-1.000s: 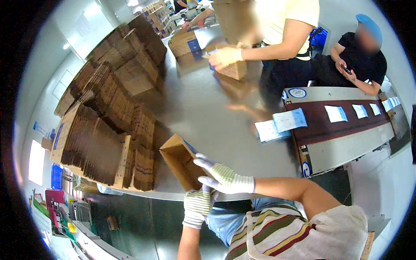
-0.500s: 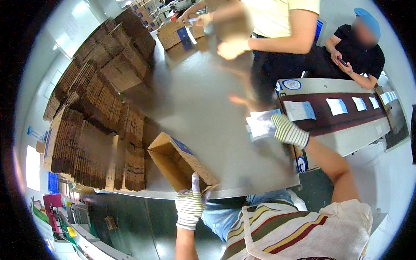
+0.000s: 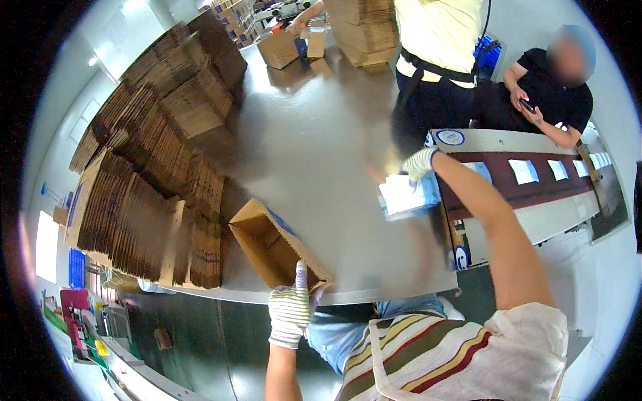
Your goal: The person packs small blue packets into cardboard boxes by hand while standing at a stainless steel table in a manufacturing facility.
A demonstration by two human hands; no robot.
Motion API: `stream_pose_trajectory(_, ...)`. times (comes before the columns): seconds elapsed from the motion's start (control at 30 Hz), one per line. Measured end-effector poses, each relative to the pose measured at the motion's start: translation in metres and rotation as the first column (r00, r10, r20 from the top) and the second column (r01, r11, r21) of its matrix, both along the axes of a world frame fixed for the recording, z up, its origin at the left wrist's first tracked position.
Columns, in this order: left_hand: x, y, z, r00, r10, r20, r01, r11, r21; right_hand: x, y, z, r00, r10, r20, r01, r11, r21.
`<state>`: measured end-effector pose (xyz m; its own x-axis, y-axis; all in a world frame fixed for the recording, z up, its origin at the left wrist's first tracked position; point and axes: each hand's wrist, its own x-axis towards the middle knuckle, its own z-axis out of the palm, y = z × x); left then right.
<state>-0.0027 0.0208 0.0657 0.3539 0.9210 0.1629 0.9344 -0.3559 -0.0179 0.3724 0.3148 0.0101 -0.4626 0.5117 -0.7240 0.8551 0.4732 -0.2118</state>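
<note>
An open brown cardboard box (image 3: pixel 251 248) lies tilted at the table's near edge, its opening toward me. My left hand (image 3: pixel 290 314), in a striped glove, grips its near end, thumb over the rim and the other fingers mostly hidden behind the board. At the table's right edge lies a small pile of white-and-blue packets (image 3: pixel 409 195). My right hand (image 3: pixel 420 164), gloved alike, reaches across and is closed on the pile's far side, its fingers partly covered. The box's inside shows bare brown walls.
Tall stacks of flattened cartons (image 3: pixel 127 220) line the left of the grey metal table (image 3: pixel 314 167). A conveyor belt (image 3: pixel 495 194) at the right carries several packets. One person in yellow (image 3: pixel 435 40) stands at the far side; another in black (image 3: pixel 552 93) sits holding a phone. Boxes (image 3: pixel 277 50) stand far back.
My right hand has swung from the packets' right side to their far side. The person in yellow has straightened up and drawn their arms back. My left hand stays on the box.
</note>
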Motion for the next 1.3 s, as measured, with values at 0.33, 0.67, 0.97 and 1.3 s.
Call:
stream_pose_trajectory(0.33, -0.012, -0.003, -0.011, 0.993, -0.038, 0.109, 0.031, 0.998, 0.063, -0.128, -0.222, -0.002, 0.945, 0.321, -0.061, -0.267, 0.864, 0.426)
stream_pose_trajectory(0.67, -0.026, -0.007, -0.022, 0.982, -0.171, 0.074, 0.169, 0.985, 0.037, -0.197, -0.180, 0.109, 0.166, 0.690, -0.704, 0.303, 0.644, 0.703)
stream_pose_trajectory(0.97, -0.010, -0.014, -0.029, 0.992, -0.126, -0.028, 0.127, 0.991, 0.032, -0.255, -0.186, 0.062, 0.348, 0.255, -0.902, 0.145, 0.936, 0.321)
stream_pose_trajectory(1.3, -0.025, 0.057, 0.069, 0.702, 0.025, 0.712, -0.144, 0.984, 0.108, -0.255, -0.189, 0.056, 0.801, 0.313, -0.510, 0.006, 0.848, 0.530)
